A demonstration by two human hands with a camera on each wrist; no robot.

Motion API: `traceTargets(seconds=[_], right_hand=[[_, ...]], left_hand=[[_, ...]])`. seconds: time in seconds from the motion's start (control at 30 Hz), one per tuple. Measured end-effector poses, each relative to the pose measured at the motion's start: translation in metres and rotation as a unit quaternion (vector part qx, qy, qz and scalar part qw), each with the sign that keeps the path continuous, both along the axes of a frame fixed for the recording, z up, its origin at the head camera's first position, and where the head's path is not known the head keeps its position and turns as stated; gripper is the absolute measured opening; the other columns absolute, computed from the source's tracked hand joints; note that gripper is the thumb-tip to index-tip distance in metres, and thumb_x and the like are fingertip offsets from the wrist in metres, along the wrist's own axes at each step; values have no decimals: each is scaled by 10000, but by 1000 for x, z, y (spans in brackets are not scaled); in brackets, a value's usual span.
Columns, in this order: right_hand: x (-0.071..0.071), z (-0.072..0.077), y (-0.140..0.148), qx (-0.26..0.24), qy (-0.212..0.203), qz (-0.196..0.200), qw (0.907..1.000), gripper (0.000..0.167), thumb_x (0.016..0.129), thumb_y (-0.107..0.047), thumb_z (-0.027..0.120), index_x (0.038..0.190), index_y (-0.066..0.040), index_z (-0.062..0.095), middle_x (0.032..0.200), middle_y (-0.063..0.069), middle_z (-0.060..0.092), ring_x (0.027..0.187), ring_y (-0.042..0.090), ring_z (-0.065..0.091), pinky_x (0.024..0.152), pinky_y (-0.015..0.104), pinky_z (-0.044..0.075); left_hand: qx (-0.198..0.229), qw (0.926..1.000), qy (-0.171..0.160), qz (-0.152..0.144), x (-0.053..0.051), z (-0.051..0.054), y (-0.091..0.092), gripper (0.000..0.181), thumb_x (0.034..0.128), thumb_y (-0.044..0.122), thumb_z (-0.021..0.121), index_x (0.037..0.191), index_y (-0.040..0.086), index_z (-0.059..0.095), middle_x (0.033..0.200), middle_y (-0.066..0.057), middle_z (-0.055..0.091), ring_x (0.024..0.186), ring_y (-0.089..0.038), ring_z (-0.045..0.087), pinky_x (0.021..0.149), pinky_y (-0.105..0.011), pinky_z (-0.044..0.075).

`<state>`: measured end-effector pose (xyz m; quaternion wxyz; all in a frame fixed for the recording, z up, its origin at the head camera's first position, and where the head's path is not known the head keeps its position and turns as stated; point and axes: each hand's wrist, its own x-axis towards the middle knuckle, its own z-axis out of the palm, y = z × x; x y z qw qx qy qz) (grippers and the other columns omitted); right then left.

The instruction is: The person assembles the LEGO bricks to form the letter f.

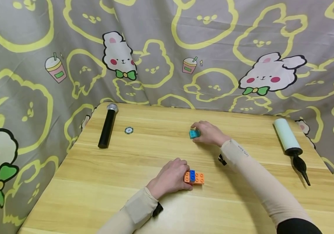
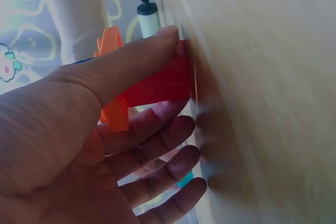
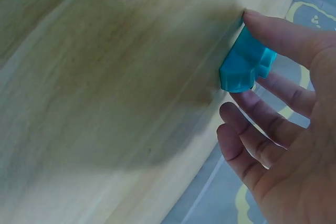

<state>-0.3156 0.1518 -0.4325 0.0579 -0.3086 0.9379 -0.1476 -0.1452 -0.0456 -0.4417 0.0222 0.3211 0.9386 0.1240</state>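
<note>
My left hand (image 1: 171,177) pinches the red brick (image 2: 160,82) at the bottom of a small toy brick stack, thumb on one side and fingers on the other. An orange brick (image 1: 199,178) lies across the red one, and a small blue brick (image 1: 192,175) sits on the orange. Farther back on the table, my right hand (image 1: 209,133) pinches a teal toy brick (image 1: 194,134) between thumb and fingers. In the right wrist view the teal brick (image 3: 244,61) is against the tabletop, its shape stepped. The two hands are apart.
A black microphone (image 1: 107,130) lies at the table's left, with a poker chip (image 1: 129,130) beside it. At the right lies a pale green hand pump (image 1: 287,135) with a black nozzle end. A patterned curtain (image 1: 161,58) hangs behind the wooden table (image 1: 96,182).
</note>
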Motion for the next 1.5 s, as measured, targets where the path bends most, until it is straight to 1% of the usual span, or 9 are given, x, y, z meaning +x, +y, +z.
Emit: traceTargets(seconds=[0.2,0.37,0.57,0.73,0.97,1.1,1.23,1.37,1.5], right_hand=[[-1,-1,2,-27,31,100,9999,430,826,-255,813,1173,-50,665,1077,99,638,977,257,585,870,440,468],[1,1,4,1,25,78,10000,397,834,-257,806,1149,-55,673,1038,77,642,932,241,585,839,430,474],[14,19,7,-16,305,163,9994,400,809,-285,828,1118,-73,689,990,53,649,879,220,587,788,427,482],[38,45,8,56,536,377,9978,366,795,-284,840,1083,-109,696,903,-13,611,795,173,560,702,386,485],[91,76,8,187,1043,1118,9881,396,767,-345,854,1059,-131,695,906,-32,621,789,145,590,673,332,502],[119,79,8,233,1266,1552,9795,400,754,-391,850,1025,-144,692,880,-55,614,739,97,561,632,293,484],[140,77,8,225,1202,1819,9757,414,754,-407,846,1028,-141,685,871,-71,594,724,81,538,635,291,479],[152,75,9,287,1115,1844,9761,422,756,-422,840,1039,-152,682,889,-79,589,752,77,529,673,317,485],[156,74,9,349,1113,1837,9761,419,762,-425,835,1042,-155,679,893,-79,587,771,82,523,698,338,485]], left_hand=[[-22,10000,-20,47,0,1,1,459,707,543,839,920,163,695,837,105,536,752,-104,470,630,-253,387],[-2,10000,-37,34,0,1,0,457,708,542,838,919,162,694,839,105,537,751,-103,467,631,-253,385],[30,10000,-70,58,1,0,-1,460,712,537,837,926,157,690,834,103,531,758,-109,460,638,-255,380],[6,10000,-36,49,1,1,0,465,710,542,835,916,153,685,829,97,528,758,-118,460,642,-259,385],[42,10000,-79,17,1,1,1,455,719,542,830,894,154,667,815,93,515,739,-119,445,624,-256,373],[122,9999,-70,14,1,1,1,448,720,529,836,873,155,644,799,92,500,727,-121,433,607,-253,360],[138,9999,-33,16,1,1,1,445,715,522,841,879,158,644,805,92,500,733,-120,432,603,-250,356],[150,9999,-42,9,1,1,1,434,714,510,845,889,162,654,806,93,493,738,-118,428,601,-247,352],[210,9998,-37,-27,2,2,1,419,712,494,850,875,164,650,791,95,480,729,-117,423,591,-244,344]])
